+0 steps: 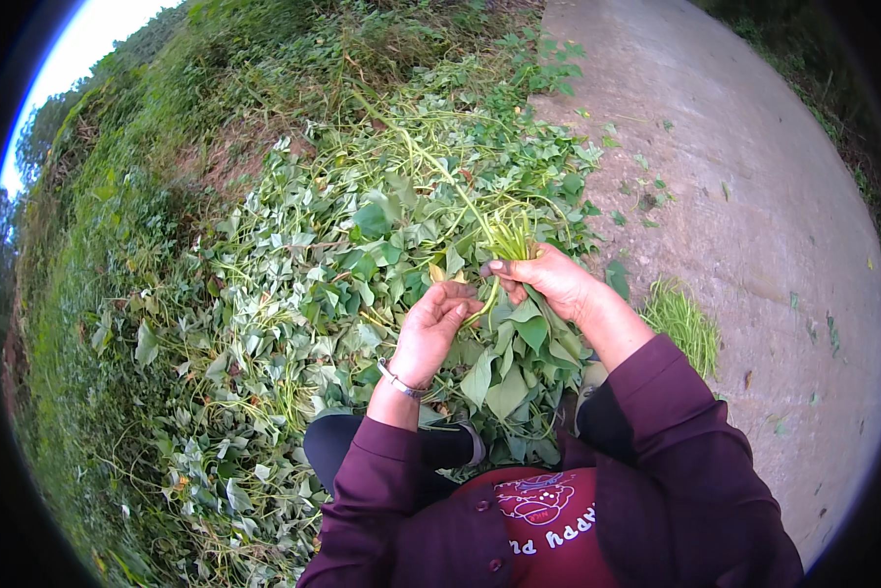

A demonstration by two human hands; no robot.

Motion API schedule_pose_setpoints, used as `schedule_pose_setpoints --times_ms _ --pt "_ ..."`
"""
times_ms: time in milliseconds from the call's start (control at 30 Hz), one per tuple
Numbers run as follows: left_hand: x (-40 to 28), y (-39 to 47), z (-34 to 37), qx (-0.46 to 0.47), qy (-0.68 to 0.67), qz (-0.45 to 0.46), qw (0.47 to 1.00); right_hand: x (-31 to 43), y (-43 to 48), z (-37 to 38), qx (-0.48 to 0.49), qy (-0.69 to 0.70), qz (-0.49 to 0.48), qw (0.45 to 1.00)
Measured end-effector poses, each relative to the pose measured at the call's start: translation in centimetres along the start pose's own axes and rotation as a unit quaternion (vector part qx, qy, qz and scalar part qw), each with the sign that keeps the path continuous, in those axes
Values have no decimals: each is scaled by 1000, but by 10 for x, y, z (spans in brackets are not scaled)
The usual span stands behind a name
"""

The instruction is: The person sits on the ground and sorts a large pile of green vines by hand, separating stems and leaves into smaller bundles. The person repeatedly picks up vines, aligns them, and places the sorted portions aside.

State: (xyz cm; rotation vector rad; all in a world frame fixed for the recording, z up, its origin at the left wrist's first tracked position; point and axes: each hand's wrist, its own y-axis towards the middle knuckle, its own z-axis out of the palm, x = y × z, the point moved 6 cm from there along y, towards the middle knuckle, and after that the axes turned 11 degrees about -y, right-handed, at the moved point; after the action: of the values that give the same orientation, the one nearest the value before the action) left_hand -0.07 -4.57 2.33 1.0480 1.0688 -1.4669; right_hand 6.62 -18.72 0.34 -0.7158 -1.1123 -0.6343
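Observation:
My right hand [547, 279] grips a bunch of leafy green stems [512, 239]. Their cut ends point away from me, and broad leaves [510, 367] hang below the fist toward my lap. One long vine stem [440, 165] runs from this hand out over the heap of sweet potato-like vines [322, 272]. Just left of the bunch, my left hand [440, 316] pinches a bent green stem [490, 301] that comes down by my right thumb. The tips of the left fingers are partly hidden. A bracelet [402, 381] circles the left wrist.
A pile of thin green stalks [681, 327] lies by my right forearm, on the concrete path [764, 220]. Loose leaves [650, 195] are scattered on the path. Grass and weeds [109, 242] rise along the left. My bent knee [330, 445] sits below the left forearm.

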Motion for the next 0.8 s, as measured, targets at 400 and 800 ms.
schedule_pose_setpoints --times_ms 400,800 --pt "-21 -10 29 35 482 231 844 1 2 -4 -20 -31 2 999" --pt "-6 -2 -51 -288 159 160 930 14 -10 -10 -92 29 -5 995"
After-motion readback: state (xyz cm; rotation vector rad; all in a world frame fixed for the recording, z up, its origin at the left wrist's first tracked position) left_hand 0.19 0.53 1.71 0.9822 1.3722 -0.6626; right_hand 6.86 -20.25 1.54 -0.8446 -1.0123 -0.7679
